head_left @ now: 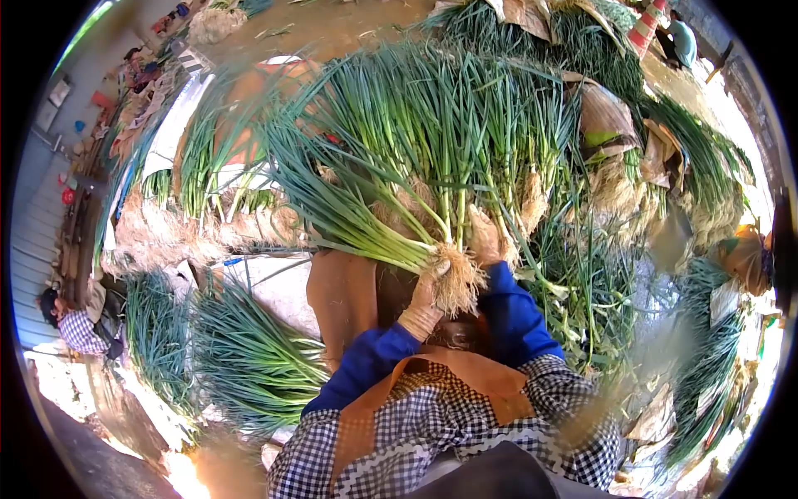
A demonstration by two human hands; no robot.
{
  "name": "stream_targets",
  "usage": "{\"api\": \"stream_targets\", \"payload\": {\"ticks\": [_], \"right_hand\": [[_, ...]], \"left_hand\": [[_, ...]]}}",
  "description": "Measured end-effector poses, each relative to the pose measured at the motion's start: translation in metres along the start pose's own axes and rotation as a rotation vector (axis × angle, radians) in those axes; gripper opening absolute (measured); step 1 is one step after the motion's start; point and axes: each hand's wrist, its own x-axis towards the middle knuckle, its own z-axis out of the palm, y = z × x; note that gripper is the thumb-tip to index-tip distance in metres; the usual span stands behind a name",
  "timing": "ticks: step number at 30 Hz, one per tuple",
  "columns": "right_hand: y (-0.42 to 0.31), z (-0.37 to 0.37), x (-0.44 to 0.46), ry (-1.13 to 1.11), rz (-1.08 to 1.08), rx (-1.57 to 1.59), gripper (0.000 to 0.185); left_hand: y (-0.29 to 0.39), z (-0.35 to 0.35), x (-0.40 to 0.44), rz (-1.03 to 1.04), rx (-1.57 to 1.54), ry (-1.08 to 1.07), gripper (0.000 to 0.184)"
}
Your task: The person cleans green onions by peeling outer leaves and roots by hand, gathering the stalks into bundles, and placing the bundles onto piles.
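A bunch of green onions (378,241) fans out to the upper left from my left hand (425,301), whose fingers are wrapped round its root end. Pale, shaggy roots (457,281) hang between my two hands. My right hand (485,238) is closed at the base of stalks just right of these roots; its fingertips are partly hidden. Right beyond my hands lies a wide row of green onions (432,108), with leaves pointing away from me and roots toward me.
Trimmed green onions (258,358) lie in a pile at the lower left. More rooted bunches (208,218) stand at the left, others (623,187) at the right. Loose leaves (582,291) litter the right side. A person (79,324) sits at far left; a traffic cone (646,29) stands at upper right.
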Motion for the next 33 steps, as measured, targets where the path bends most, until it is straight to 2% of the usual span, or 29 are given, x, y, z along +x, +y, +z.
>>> {"api": "stream_targets", "payload": {"ticks": [1, 3, 5, 7, 9, 11, 12, 14, 15, 16, 17, 19, 21, 22, 23, 24, 25, 26, 27, 29, 30, 31, 32, 33], "right_hand": [[-0.037, -0.017, -0.016, -0.146, 0.425, 0.541, 0.023], [-0.055, -0.043, -0.06, -0.311, 0.34, 0.253, 0.022], [-0.057, -0.085, -0.098, -0.48, 0.663, 0.4, 0.022], [-0.068, -0.149, -0.111, -0.659, 0.715, 0.166, 0.022], [-0.059, -0.187, -0.123, -0.801, 0.687, -0.344, 0.029], [-0.026, -0.201, -0.14, -1.06, 0.235, -1.374, 0.037], [-0.054, -0.189, -0.119, -1.083, 0.364, -1.286, 0.042], [-0.053, -0.158, -0.09, -0.64, 0.095, -0.969, 0.037], [-0.082, -0.134, -0.061, -0.473, 0.288, -0.856, 0.031], [-0.075, -0.116, -0.045, -0.191, -0.092, -0.61, 0.02], [-0.063, -0.092, -0.021, -0.111, -0.112, -0.507, 0.039], [-0.099, -0.061, 0.024, -0.028, -0.441, -0.742, 0.052], [-0.113, -0.039, 0.061, -0.37, -0.155, -1.097, 0.064], [-0.074, -0.024, 0.089, -0.422, -0.134, -1.252, 0.048], [-0.072, -0.033, 0.104, -0.384, -0.279, -1.312, 0.025], [-0.071, -0.042, 0.118, -0.331, -0.423, -1.375, 0.011], [-0.057, -0.057, 0.144, -0.208, -0.455, -1.413, 0.011], [-0.068, -0.086, 0.16, -0.14, -0.474, -1.137, 0.009], [-0.044, -0.111, 0.185, -0.102, -0.453, -1.225, 0.017], [-0.065, -0.176, 0.194, 0.011, -0.605, -2.318, 0.015], [-0.069, -0.213, 0.193, 0.016, -0.294, -1.899, 0.011], [-0.074, -0.251, 0.192, 0.124, -0.068, -1.237, 0.019], [-0.078, -0.288, 0.19, 0.311, 0.042, -0.79, 0.032], [-0.029, -0.347, 0.209, 0.399, 0.042, -0.724, 0.031]], "left_hand": [[0.002, 0.003, 0.0, 0.005, 0.027, 0.001, 0.025], [0.005, 0.0, 0.004, 0.0, 0.031, 0.019, 0.025], [0.006, 0.002, 0.004, 0.007, 0.012, -0.009, 0.025], [0.012, -0.002, 0.005, -0.004, -0.019, -0.034, 0.026], [0.02, 0.001, 0.003, -0.022, -0.021, -0.029, 0.027], [0.022, -0.006, 0.004, -0.064, -0.033, -0.026, 0.027], [0.023, -0.009, 0.004, -0.07, 0.017, -0.068, 0.031], [0.028, -0.01, 0.005, -0.09, 0.079, -0.173, 0.036], [0.028, -0.01, 0.003, -0.088, 0.086, -0.171, 0.036], [0.03, -0.011, 0.003, -0.099, 0.111, -0.157, 0.037], [0.032, -0.01, 0.003, -0.108, 0.138, -0.148, 0.037], [0.03, -0.002, -0.002, -0.101, 0.126, -0.083, 0.036], [0.032, -0.006, -0.007, -0.09, 0.127, -0.052, 0.036], [0.035, -0.005, -0.013, -0.094, 0.174, -0.049, 0.036], [0.038, -0.007, -0.017, -0.09, 0.183, -0.055, 0.036], [0.041, -0.011, -0.02, -0.09, 0.192, -0.066, 0.036], [0.043, -0.016, -0.022, -0.091, 0.196, -0.076, 0.036], [0.046, -0.022, -0.025, -0.128, 0.156, -0.116, 0.038], [0.048, -0.022, -0.028, -0.129, 0.154, -0.115, 0.038], [0.05, -0.022, -0.035, -0.133, 0.161, -0.01, 0.036], [0.053, -0.034, -0.036, -0.143, 0.229, -0.014, 0.043], [0.052, -0.038, -0.034, -0.143, 0.222, -0.017, 0.043], [0.051, -0.041, -0.032, -0.151, 0.176, -0.034, 0.044], [0.049, -0.043, -0.032, -0.162, 0.131, -0.047, 0.045]]}}
